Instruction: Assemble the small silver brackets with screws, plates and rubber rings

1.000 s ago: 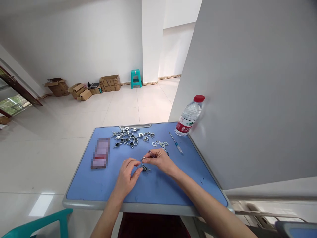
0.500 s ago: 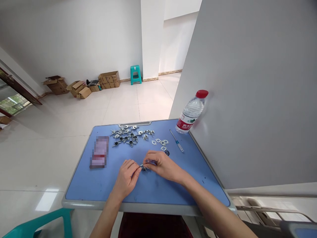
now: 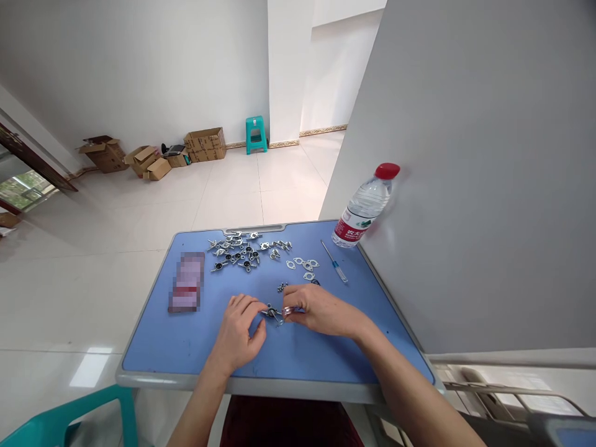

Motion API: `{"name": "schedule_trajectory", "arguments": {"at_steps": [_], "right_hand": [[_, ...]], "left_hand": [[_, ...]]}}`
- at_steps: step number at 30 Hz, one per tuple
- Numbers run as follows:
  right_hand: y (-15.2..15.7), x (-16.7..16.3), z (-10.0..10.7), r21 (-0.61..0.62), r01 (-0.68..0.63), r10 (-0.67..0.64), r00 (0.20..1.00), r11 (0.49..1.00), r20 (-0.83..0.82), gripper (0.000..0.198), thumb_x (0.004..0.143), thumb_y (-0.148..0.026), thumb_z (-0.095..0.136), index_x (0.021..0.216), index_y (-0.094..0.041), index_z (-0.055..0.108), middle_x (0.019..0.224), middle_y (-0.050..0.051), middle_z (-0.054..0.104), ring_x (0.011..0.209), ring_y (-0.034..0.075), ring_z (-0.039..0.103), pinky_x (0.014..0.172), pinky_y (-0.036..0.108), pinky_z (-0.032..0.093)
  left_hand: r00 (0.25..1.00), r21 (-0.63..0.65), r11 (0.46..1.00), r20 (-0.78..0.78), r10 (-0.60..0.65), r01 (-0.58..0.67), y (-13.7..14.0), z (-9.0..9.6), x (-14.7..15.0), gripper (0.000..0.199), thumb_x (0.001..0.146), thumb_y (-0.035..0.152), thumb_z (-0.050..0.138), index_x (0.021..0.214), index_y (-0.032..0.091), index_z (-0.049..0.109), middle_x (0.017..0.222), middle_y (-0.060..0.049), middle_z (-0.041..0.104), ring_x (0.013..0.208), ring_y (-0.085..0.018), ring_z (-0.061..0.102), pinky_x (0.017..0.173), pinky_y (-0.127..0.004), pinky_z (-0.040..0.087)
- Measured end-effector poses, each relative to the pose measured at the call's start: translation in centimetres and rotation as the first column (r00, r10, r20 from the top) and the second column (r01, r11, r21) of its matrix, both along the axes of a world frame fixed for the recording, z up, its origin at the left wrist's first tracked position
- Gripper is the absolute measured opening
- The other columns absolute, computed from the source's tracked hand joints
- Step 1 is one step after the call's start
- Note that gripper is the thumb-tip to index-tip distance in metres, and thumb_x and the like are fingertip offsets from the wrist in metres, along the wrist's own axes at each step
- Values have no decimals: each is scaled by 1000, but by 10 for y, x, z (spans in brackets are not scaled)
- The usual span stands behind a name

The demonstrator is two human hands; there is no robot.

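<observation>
A small metal fitting with a black round centre (image 3: pixel 272 312) lies on the blue table between my hands. My left hand (image 3: pixel 242 329) rests at its left end, with the index fingertip at the fitting and the thumb spread away below. My right hand (image 3: pixel 321 309) is closed around the clear, pinkish handle of a screwdriver (image 3: pixel 287 310); the thin shaft points left to the fitting. Just beyond my right fingers sits a little group of screws (image 3: pixel 282 287). Flat oval metal plates (image 3: pixel 308 266) lie farther back, and a black ring (image 3: pixel 315 282) is partly hidden by my right hand.
Several fittings, some with black centres (image 3: pixel 246 264), spread across the table's back. A blue-handled screwdriver (image 3: pixel 338 268) lies at the right, near a water bottle (image 3: pixel 361 214) beside the grey partition (image 3: pixel 475 186). A blurred purple rectangular item (image 3: pixel 187 282) lies left.
My left thumb and index finger have parted, exposing the fitting they pinched. My right hand has shifted slightly right and down with the screwdriver, and the screws have come into view.
</observation>
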State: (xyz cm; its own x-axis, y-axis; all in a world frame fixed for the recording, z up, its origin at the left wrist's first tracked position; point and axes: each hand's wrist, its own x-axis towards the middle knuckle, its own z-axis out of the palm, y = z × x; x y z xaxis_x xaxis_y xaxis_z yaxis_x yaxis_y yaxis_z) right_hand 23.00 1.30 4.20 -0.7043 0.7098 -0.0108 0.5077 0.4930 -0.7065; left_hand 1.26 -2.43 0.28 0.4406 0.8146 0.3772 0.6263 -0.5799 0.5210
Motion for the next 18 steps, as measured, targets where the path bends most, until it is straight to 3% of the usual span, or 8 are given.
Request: {"name": "schedule_trajectory", "arguments": {"at_steps": [5, 12, 18], "right_hand": [[-1, -4, -5, 1, 22, -22, 1000, 1000, 13, 20, 80, -2, 59, 70, -17, 66, 79, -1, 60, 66, 10, 53, 62, 21, 35], [0, -8, -6, 51, 49, -52, 997, 997, 56, 20, 84, -6, 57, 68, -17, 63, 76, -1, 57, 64, 10, 50, 61, 22, 32], [1, -15, -9, 10, 148, -149, 985, 989, 90, 15, 81, -8, 58, 69, -16, 61, 75, 1, 60, 66, 12, 50, 62, 23, 32]], "left_hand": [[997, -69, 997, -78, 12, -17, 2, -6, 1, 32, 80, 4, 48, 107, 20, 56, 104, -7, 61, 95, -24, 56, 83, -40, 47], [996, -92, 996, -90, -24, 16, 2, -10, 2, 31, 83, 5, 49, 109, 20, 58, 105, -7, 60, 97, -24, 55, 84, -41, 49], [995, -98, 995, -95, -26, 17, 2, -8, 2, 32, 83, 4, 49, 110, 21, 58, 105, -7, 60, 97, -24, 55, 83, -41, 49]]}}
